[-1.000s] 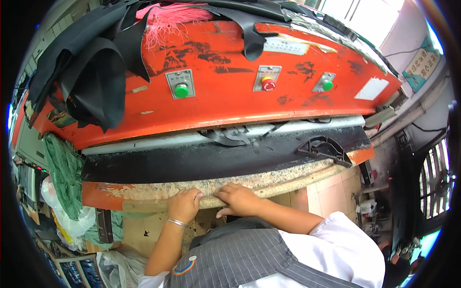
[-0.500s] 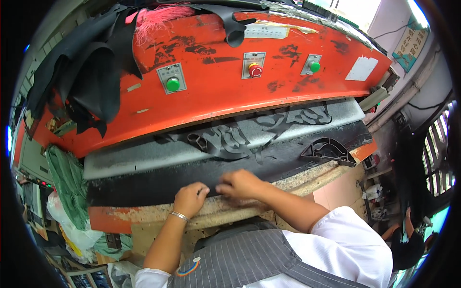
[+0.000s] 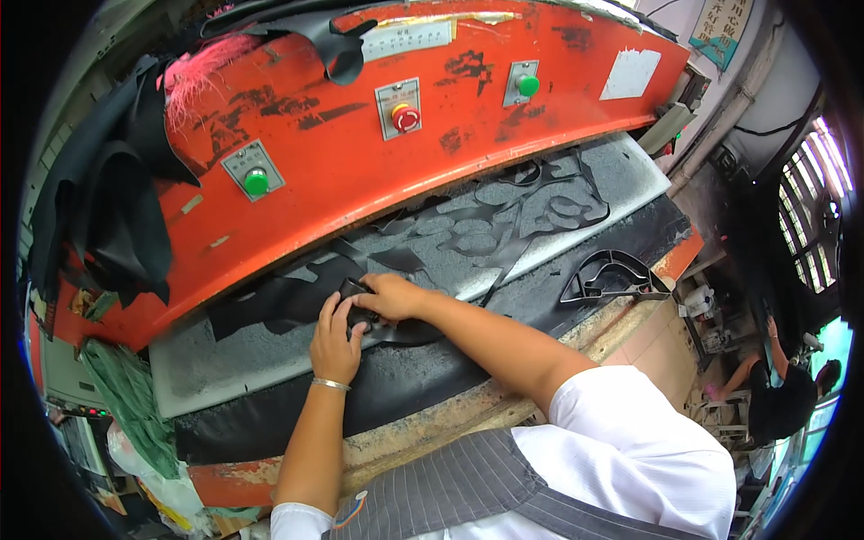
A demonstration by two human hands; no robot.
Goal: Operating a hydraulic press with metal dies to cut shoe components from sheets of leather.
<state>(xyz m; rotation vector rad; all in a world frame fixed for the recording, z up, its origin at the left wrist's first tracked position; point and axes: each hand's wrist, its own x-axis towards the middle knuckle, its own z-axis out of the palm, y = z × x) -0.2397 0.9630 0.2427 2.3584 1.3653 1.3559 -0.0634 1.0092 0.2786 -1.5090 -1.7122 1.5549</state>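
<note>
Left hand (image 3: 335, 345) and right hand (image 3: 393, 297) have come away from the worn front edge of the bench (image 3: 405, 441), where I had them a second ago, and now reach over the pale board (image 3: 189, 369). More of that board shows than in the first frame, and my view has swung, so the panel's buttons sit further left.

I see both hands closed around a dark piece (image 3: 350, 286) near the middle of the frame, left fingers on one side, right fingers on the other. Fingers hide most of it, so I cannot make out its full shape. Just left of it, a black sheet (image 3: 288, 301) lies on the board; to the upper right, black cut-out scraps (image 3: 477, 238) spread across the same surface.

Right of centre, well apart from the hands, an open black frame (image 3: 621, 292) with a curved side rests on the black strip (image 3: 261, 418) along the board's near side. Above stands the orange-red panel (image 3: 333, 180), carrying two green buttons (image 3: 256, 183) and a red one between them. At upper left I have black sheets (image 3: 117, 216) hanging and pink strands (image 3: 202, 72) beside them; green cloth (image 3: 135, 405) is at lower left.
</note>
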